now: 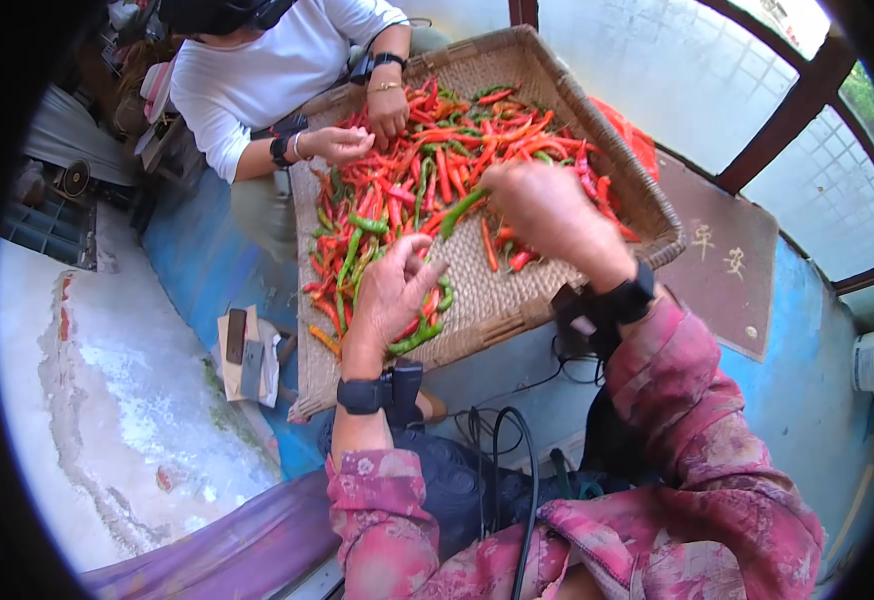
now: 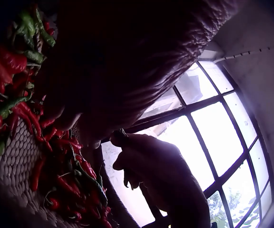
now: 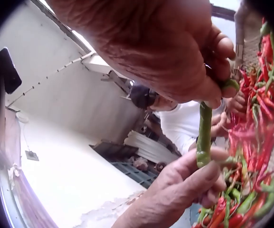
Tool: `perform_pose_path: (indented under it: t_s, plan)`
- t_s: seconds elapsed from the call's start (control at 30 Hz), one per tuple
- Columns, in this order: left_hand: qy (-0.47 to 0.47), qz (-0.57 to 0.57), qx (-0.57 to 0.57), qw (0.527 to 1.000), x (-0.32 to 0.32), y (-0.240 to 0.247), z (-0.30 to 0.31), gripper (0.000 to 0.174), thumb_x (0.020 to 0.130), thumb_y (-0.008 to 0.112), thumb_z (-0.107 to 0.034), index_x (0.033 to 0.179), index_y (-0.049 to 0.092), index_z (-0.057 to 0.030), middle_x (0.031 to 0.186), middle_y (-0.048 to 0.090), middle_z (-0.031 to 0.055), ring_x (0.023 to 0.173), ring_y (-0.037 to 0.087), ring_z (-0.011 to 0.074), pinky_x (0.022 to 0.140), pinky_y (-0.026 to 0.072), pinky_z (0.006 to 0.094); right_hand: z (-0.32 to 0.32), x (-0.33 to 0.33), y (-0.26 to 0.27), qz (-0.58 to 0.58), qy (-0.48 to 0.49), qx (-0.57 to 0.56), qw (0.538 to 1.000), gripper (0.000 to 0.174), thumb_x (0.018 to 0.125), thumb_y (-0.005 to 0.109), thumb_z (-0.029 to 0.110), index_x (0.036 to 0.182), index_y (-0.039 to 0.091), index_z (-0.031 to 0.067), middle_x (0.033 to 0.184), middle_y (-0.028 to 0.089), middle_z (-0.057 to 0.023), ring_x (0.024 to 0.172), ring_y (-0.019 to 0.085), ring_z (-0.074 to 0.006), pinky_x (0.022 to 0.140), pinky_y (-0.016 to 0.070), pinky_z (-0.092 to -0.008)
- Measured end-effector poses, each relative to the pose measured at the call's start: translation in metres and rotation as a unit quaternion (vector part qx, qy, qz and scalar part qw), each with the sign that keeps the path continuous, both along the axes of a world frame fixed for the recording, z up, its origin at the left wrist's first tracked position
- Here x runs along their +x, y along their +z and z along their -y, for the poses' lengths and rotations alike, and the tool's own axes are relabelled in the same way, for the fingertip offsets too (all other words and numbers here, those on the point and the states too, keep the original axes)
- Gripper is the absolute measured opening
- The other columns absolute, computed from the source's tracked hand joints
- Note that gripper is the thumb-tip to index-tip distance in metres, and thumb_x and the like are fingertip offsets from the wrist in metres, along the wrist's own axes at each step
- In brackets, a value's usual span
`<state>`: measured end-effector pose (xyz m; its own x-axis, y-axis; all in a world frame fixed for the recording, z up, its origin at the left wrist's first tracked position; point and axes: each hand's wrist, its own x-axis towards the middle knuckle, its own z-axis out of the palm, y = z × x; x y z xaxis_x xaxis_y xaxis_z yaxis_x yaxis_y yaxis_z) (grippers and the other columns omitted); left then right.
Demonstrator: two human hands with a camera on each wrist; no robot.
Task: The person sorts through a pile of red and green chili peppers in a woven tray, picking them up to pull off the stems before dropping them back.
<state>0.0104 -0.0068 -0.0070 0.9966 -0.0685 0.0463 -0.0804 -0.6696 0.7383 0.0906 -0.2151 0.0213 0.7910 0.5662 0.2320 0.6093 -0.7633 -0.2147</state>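
Now the right hand [image 1: 547,212] hangs over the middle of the woven tray [image 1: 497,300], its fingertips [image 3: 215,92] pinched tight on the stem end of a green chili [image 1: 462,210]. The chili hangs from them, pointing down and to the left. The left hand [image 1: 394,292] is raised just beside it over the near left part of the tray, fingers half curled and apart. Its thumb [image 3: 201,171] meets the chili's lower tip, but I cannot tell whether it pinches or only touches. Below both hands the heap of red and green chilies [image 1: 437,150] covers the far and left parts of the tray. At the far side a second person in a white shirt [image 1: 257,70] has both hands [image 1: 387,112] in that heap. To the right of the tray a reddish doormat [image 1: 717,270] lies on the blue floor.
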Motion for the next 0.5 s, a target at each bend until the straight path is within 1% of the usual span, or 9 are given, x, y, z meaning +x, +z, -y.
perform_pose_path:
  t_s: [0.07,0.1,0.13,0.23,0.3,0.33,0.4,0.43,0.5]
  plan:
    - [0.067,0.045,-0.001,0.997,0.000,0.006,-0.002,0.031,0.084,0.063,-0.025,0.104,0.058,-0.0016,0.070,0.063,0.0107,0.062,0.060,0.0180,0.061,0.0477,0.0297,0.015,0.011,0.000,0.014,-0.052,0.053,0.997,0.018,0.076,0.053,0.004,0.092,0.061,0.0059,0.078,0.063,-0.0159,0.078,0.063,-0.0328,0.067,0.0492,-0.0442]
    - [0.065,0.046,0.005,0.997,0.002,0.005,-0.007,0.031,0.084,0.063,-0.025,0.104,0.058,-0.0016,0.070,0.063,0.0107,0.062,0.060,0.0180,0.061,0.0477,0.0297,0.021,0.014,0.001,0.020,-0.075,0.065,0.995,0.017,0.078,0.051,0.005,0.092,0.061,0.0054,0.078,0.062,-0.0163,0.078,0.062,-0.0335,0.067,0.0487,-0.0448]
    - [0.101,0.077,0.004,0.992,0.004,0.002,-0.015,0.029,0.084,0.062,-0.023,0.103,0.059,-0.0015,0.071,0.063,0.0107,0.063,0.060,0.0174,0.060,0.0478,0.0295,0.028,0.016,0.002,0.024,-0.099,0.075,0.992,0.016,0.079,0.050,0.005,0.091,0.061,0.0049,0.078,0.062,-0.0166,0.078,0.062,-0.0343,0.067,0.0483,-0.0453]
    - [0.165,0.134,0.058,0.975,0.005,0.002,-0.026,0.022,0.084,0.061,-0.018,0.097,0.061,-0.0010,0.076,0.062,0.0111,0.067,0.060,0.0192,0.064,0.0479,0.0308,0.048,0.025,0.001,0.025,-0.139,0.037,0.989,0.014,0.080,0.049,0.006,0.087,0.060,0.0034,0.077,0.061,-0.0179,0.079,0.061,-0.0357,0.067,0.0470,-0.0463]
    - [0.166,0.146,0.092,0.971,0.009,-0.002,-0.035,0.021,0.083,0.061,-0.018,0.096,0.061,-0.0009,0.079,0.061,0.0115,0.069,0.060,0.0206,0.065,0.0480,0.0316,0.058,0.028,0.002,0.053,-0.157,0.027,0.986,0.012,0.080,0.051,0.008,0.086,0.059,0.0022,0.084,0.060,-0.0191,0.083,0.060,-0.0342,0.070,0.0478,-0.0447]
    - [0.164,0.147,0.116,0.968,0.010,-0.003,-0.037,0.020,0.083,0.061,-0.017,0.095,0.060,-0.0010,0.083,0.060,0.0126,0.074,0.060,0.0232,0.069,0.0474,0.0332,0.060,0.027,0.002,0.053,-0.163,0.031,0.985,0.012,0.080,0.051,0.008,0.086,0.059,0.0022,0.084,0.060,-0.0191,0.083,0.060,-0.0342,0.070,0.0478,-0.0447]
    - [0.157,0.151,0.142,0.966,0.014,-0.003,-0.041,0.019,0.082,0.061,-0.016,0.095,0.060,-0.0012,0.088,0.059,0.0137,0.080,0.059,0.0259,0.073,0.0469,0.0348,0.056,0.025,0.004,0.052,-0.170,0.062,0.982,0.010,0.081,0.054,0.010,0.084,0.059,0.0017,0.089,0.061,-0.0179,0.085,0.061,-0.0320,0.073,0.0492,-0.0429]
    - [0.147,0.146,0.194,0.959,0.017,-0.003,-0.043,0.020,0.081,0.061,-0.015,0.096,0.060,-0.0019,0.092,0.058,0.0147,0.086,0.057,0.0284,0.077,0.0455,0.0366,0.051,0.023,0.004,0.034,-0.151,0.050,0.987,0.010,0.080,0.057,0.012,0.083,0.059,0.0030,0.086,0.062,-0.0155,0.084,0.062,-0.0307,0.073,0.0507,-0.0409]
    - [0.117,0.133,0.270,0.947,0.029,-0.006,-0.052,0.026,0.079,0.062,-0.015,0.102,0.058,-0.0040,0.103,0.056,0.0159,0.098,0.051,0.0337,0.086,0.0410,0.0409,0.031,0.010,0.004,-0.025,-0.086,0.019,0.996,0.009,0.079,0.055,0.011,0.082,0.059,0.0037,0.078,0.063,-0.0132,0.074,0.065,-0.0291,0.062,0.0527,-0.0401]
